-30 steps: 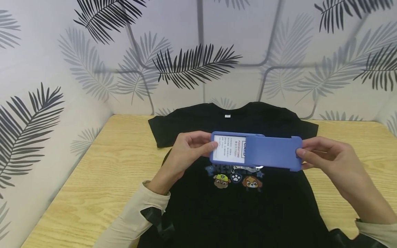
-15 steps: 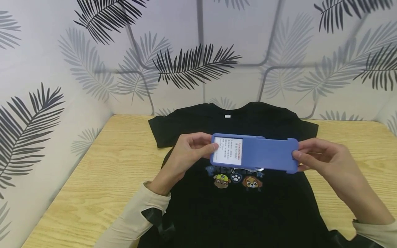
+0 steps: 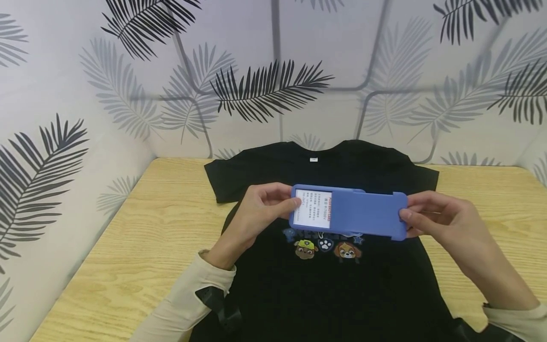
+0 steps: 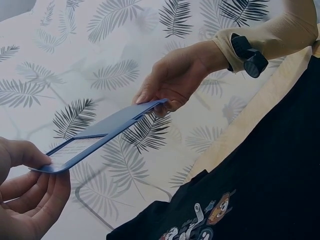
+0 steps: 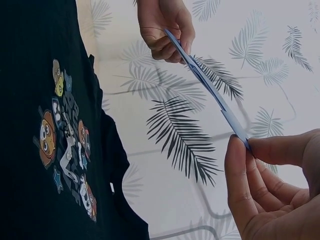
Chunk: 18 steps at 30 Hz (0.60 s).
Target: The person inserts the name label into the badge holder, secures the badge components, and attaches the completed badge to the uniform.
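Note:
A blue sliding card holder is held level above the black T-shirt, its cover pulled partway out to the right. A white printed card shows in the window at its left end. My left hand pinches that end, thumb on the card's face and fingers behind. At the other end my right hand pinches the edge of the cover between thumb and fingers. Seen from the right wrist, the card holder is nearly edge-on, with the right fingertips at its near end.
The T-shirt lies spread on a light wooden table, with cartoon dog faces printed on its chest, partly behind the card holder. A pale leaf-patterned wall covering rises along the table's back and left sides. Both wrists carry black straps.
My right hand has moved left with the cover, which now hides more of the card's printing. The whole holder has shortened a little, while my left hand has stayed nearly still.

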Available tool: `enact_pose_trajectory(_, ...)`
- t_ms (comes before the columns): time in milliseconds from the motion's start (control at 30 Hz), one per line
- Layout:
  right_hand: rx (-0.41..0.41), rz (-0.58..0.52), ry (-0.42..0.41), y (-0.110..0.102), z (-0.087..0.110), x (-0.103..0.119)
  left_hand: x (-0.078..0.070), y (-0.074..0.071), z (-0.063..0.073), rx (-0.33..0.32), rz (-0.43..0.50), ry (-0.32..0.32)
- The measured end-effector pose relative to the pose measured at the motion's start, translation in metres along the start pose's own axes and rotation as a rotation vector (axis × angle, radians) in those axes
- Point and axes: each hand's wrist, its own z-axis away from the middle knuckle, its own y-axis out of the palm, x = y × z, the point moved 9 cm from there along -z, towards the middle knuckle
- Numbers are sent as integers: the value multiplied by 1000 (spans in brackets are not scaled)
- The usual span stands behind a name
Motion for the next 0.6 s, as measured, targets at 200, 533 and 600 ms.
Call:
enact_pose_trajectory(200, -7, 35, 9, 0, 0, 0, -1, 0, 1, 2, 4, -2)
enact_pose_trajectory(533, -11, -79, -5, 5, 1, 2, -9, -1, 1, 33, -24, 1)
enact_pose_trajectory(600, -15, -92, -10, 6, 1, 3, -10, -2, 1, 41, -25, 2)
